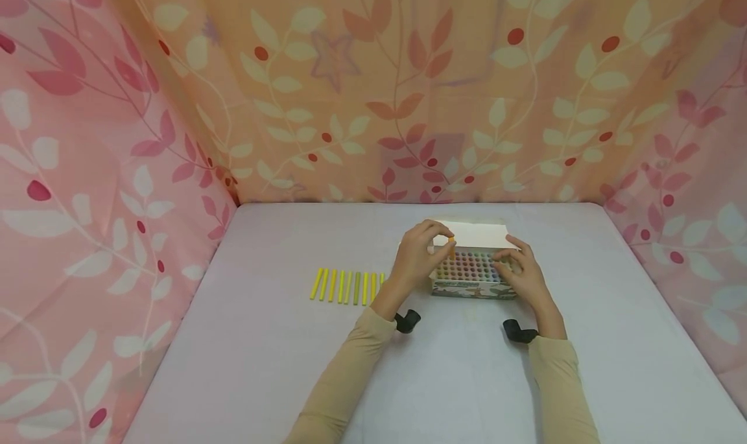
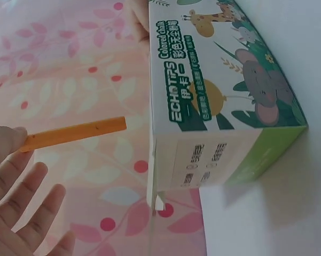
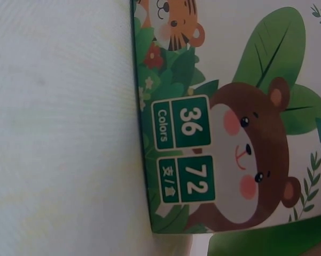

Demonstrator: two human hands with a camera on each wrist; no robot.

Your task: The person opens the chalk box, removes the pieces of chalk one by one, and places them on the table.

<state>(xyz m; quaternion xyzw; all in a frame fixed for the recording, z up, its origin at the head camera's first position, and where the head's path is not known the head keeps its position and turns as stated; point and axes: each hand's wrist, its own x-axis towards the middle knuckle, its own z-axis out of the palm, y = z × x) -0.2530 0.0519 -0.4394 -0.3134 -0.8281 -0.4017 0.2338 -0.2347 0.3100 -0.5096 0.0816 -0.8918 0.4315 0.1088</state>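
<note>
My left hand [image 1: 421, 253] pinches an orange chalk stick [image 2: 77, 133] by one end between thumb and fingertip, its other fingers spread. In the head view, that stick stands over the left end of an open chalk box [image 1: 474, 290]. Inside the box, rows of round, coloured chalk ends [image 1: 469, 267] face up. My right hand [image 1: 525, 277] rests at the box's right end, its bent fingertips and thumb over the rim beside the chalk ends. The right wrist view shows mostly the printed box side [image 3: 251, 154], with that hand's fingers largely hidden.
Left of the box, several yellow and greenish chalk sticks [image 1: 332, 285] lie side by side on the white table [image 1: 262, 366]. The box's white lid [image 1: 478, 234] is folded back at the far side. Flowered curtains [image 1: 373, 107] enclose the table.
</note>
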